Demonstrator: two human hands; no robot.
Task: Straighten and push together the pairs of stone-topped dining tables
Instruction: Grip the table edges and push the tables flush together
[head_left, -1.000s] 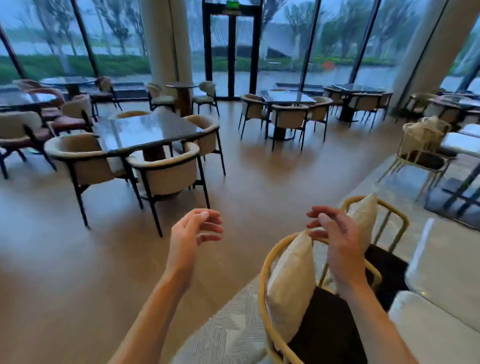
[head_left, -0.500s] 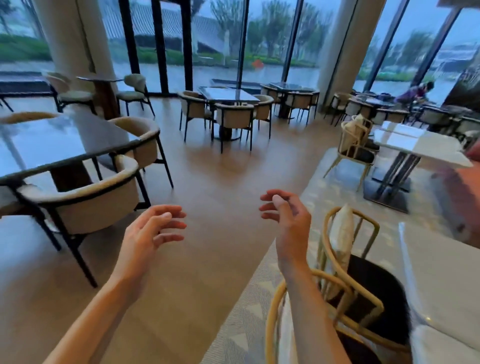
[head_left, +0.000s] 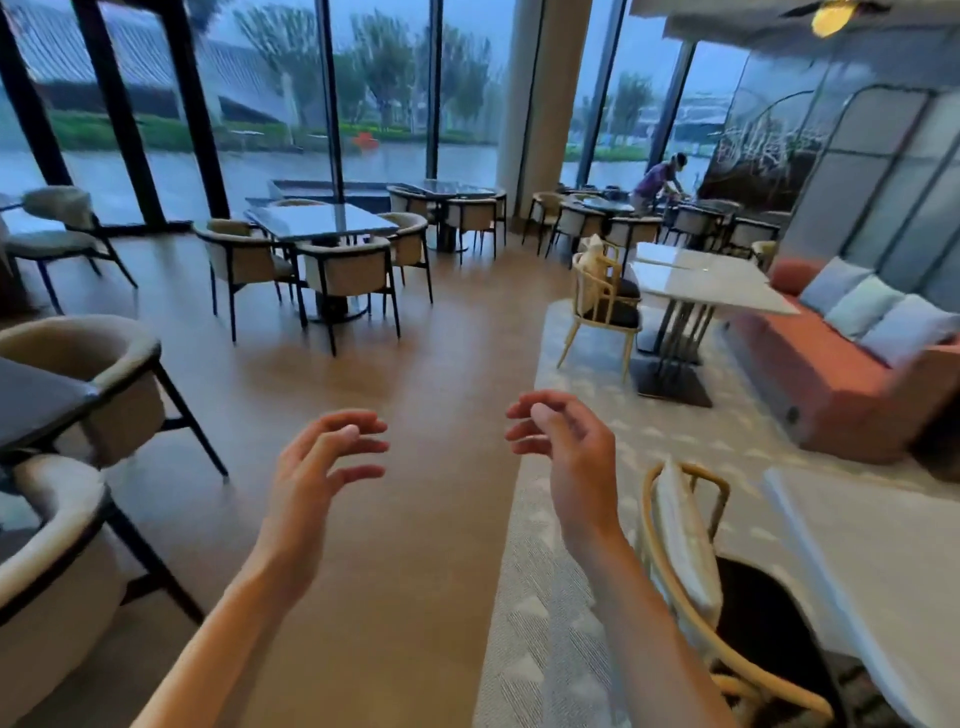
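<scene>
Here both hands hang empty in the lower middle of the frame, raised over the wood floor (head_left: 415, 519). The left hand (head_left: 317, 478) has its fingers spread and loosely curled, touching nothing; the right hand (head_left: 571, 457) is likewise unclenched, fingers curved, holding nothing, and the two are apart from each other. The pale stone tables (head_left: 696, 278) stand at the right of centre on a patterned rug (head_left: 550, 597), two tops meeting along a seam that looks slightly uneven, on dark metal bases. A cane chair (head_left: 602, 301) sits just beside them on their left, and an orange sofa (head_left: 841, 384) with pale cushions runs along their right. At the lower right edge, the corner of another white table (head_left: 883, 561) shows, with a second cane chair (head_left: 691, 561) just beside it, close under the right forearm. Dark-topped tables with padded armchairs fill the left and upper middle. In the upper right, a person (head_left: 657, 179) bends over a far table by the windows.
</scene>
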